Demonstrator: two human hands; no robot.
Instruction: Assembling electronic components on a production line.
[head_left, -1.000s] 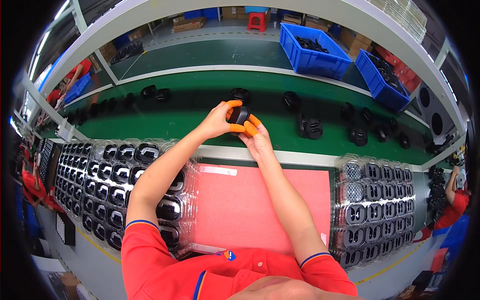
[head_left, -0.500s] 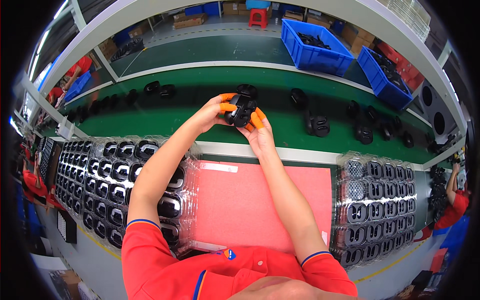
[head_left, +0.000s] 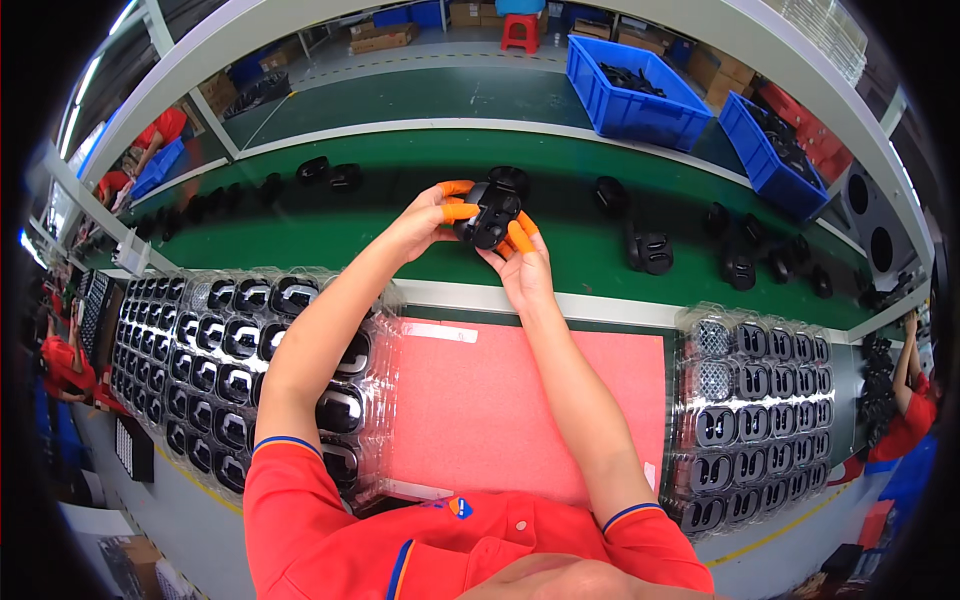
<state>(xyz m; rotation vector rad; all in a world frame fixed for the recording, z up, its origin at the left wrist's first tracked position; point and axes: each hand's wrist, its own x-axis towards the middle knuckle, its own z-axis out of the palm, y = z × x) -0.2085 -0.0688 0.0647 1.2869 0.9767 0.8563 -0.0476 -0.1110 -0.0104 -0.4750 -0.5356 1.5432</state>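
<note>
Widest first: from my remote feed, the loose black parts [head_left: 651,254] on the green surface [head_left: 560,265] have slid rightward over the last second, further than the blue bins have shifted in view, so I judge that the surface is moving. Both trays and mat look unchanged. The black case [head_left: 490,222] showed me a smooth outer side a second ago; its recessed face is toward me at this moment, which I judge makes its inside easier to view and reach.

Counting down in size: one green surface; one pink mat [head_left: 470,430]; one stack of clear trays on the right [head_left: 713,380], roughly five rows by five, two pockets empty; clear trays on the left [head_left: 378,440], too crowded and bent to count; two blue bins [head_left: 640,115]; about eight loose parts right of the hands, one just behind them, and a leftward string blurring beyond count.

One case is held, above the surface, between two hands. My left hand [head_left: 422,223] has its grip pinching the case's left side; my right hand [head_left: 526,272] has its grip pressed on the lower right edge. Several orange finger covers [head_left: 458,212] show, some hidden.
</note>
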